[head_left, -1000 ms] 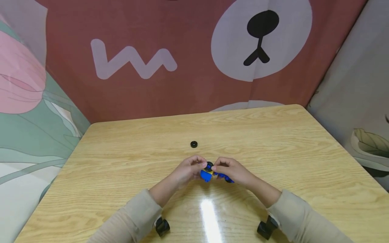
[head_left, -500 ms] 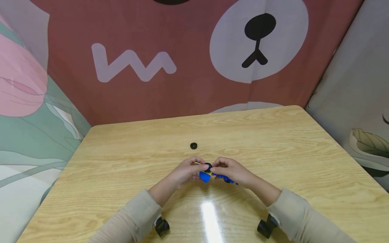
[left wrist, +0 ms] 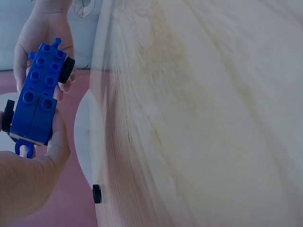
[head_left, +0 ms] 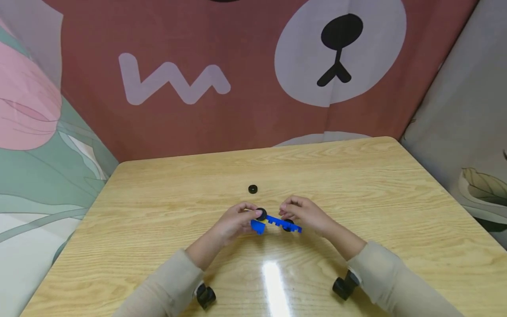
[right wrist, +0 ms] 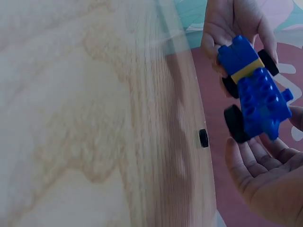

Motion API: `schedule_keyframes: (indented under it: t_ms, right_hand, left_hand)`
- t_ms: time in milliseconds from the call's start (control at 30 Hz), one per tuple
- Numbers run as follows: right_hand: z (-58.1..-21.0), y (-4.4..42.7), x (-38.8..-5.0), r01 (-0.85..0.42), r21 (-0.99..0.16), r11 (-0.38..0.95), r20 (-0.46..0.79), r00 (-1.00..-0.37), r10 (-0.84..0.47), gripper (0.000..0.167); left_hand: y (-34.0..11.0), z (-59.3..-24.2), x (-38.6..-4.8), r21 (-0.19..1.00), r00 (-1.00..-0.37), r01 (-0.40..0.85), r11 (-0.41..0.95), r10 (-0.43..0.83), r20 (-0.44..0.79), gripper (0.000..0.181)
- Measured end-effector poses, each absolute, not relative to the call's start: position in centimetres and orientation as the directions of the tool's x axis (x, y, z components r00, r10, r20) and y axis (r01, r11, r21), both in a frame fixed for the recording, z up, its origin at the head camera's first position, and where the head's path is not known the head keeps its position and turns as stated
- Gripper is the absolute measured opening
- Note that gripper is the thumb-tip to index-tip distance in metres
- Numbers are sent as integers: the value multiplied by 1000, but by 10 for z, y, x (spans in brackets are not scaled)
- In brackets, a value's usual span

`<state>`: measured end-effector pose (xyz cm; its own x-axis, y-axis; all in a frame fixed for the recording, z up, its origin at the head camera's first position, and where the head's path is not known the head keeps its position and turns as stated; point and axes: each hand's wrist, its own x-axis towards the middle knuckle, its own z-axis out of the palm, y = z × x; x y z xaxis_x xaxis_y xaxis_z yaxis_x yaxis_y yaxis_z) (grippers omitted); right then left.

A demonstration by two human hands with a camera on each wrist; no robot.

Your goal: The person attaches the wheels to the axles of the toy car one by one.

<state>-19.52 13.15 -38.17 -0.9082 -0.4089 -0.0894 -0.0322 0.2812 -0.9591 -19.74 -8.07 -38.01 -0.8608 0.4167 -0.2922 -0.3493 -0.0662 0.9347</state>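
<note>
A blue toy car of building blocks, with a yellow layer and black wheels, is held above the table. My left hand grips its blockier end, the thumb by a wheel. Close to the other end, my right hand has its fingers loosely bent, holding nothing. In the right wrist view, three wheels show on the car, and a bare blue stub sticks out at one rear side. A loose black wheel lies on the table beyond the hands.
The wooden table spreads around the hands, its far edge against a red cloth with a bear print. Black wrist devices hang below both sleeves.
My right hand has let go of the car and moved slightly up and away. With the car, my left hand has shifted left, and the car's studded length is now uncovered.
</note>
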Motion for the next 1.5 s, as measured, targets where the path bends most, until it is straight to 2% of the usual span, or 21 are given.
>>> schedule_keyframes:
  t_ms: [267,500,767,933,1267,1500]
  right_hand:
    - [-388,132,-210,-26,-978,207,-60,-914,-400,34]
    - [-392,127,-225,-21,-976,218,-66,-921,-383,32]
    - [-402,113,-244,25,-973,229,-107,-929,-353,27]
    - [-410,104,-256,14,-956,292,-119,-932,-343,28]
    - [-411,86,-272,-116,-869,480,-66,-936,-347,39]
    - [-407,76,-285,-142,-788,599,-109,-926,-363,51]
  left_hand:
    - [-92,-381,-198,935,-869,-343,-89,408,-280,27]
    - [-103,-382,-199,927,-875,-360,-106,383,-296,20]
    - [-109,-380,-200,928,-883,-353,-118,370,-289,22]
    - [-113,-378,-201,929,-883,-359,-91,355,-307,27]
    - [-121,-376,-199,926,-880,-361,-113,371,-297,20]
    - [-124,-374,-198,923,-875,-369,-113,377,-304,21]
